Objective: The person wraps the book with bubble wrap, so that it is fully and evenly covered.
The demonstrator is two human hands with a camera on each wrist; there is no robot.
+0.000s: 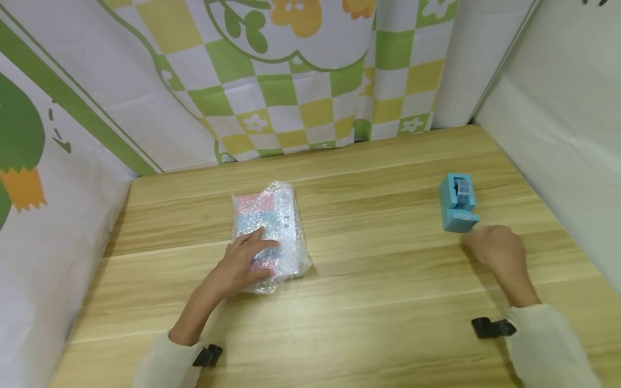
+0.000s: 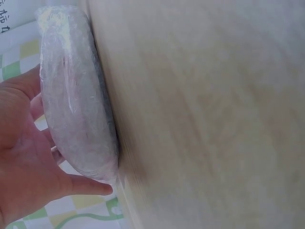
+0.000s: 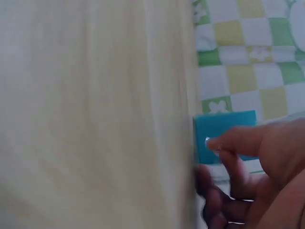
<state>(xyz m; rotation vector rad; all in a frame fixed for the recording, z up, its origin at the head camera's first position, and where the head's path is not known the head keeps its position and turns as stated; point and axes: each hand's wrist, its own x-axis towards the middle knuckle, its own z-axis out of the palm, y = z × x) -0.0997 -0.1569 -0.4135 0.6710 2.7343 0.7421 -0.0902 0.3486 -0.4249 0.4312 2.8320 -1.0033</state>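
Note:
A flat package in bubble wrap (image 1: 290, 229) lies on the table, with pink, blue and white printed areas showing through. My left hand (image 1: 239, 265) rests on its near left part, fingers spread over the top. In the left wrist view the thumb reaches along the end of the wrapped package (image 2: 76, 105), and the other fingers are partly hidden behind it. My right hand (image 1: 497, 250) is just in front of a blue tape dispenser (image 1: 458, 203). Thumb and index finger pinch a small, clear, shiny bit that looks like tape (image 3: 208, 142), in front of the blue dispenser (image 3: 221, 125).
The wooden table (image 1: 368, 258) meets a green and yellow checked cloth (image 1: 301, 102) at the back. White walls (image 1: 553, 97) stand on the left and right. Between package and dispenser lies a wide stretch of bare wood.

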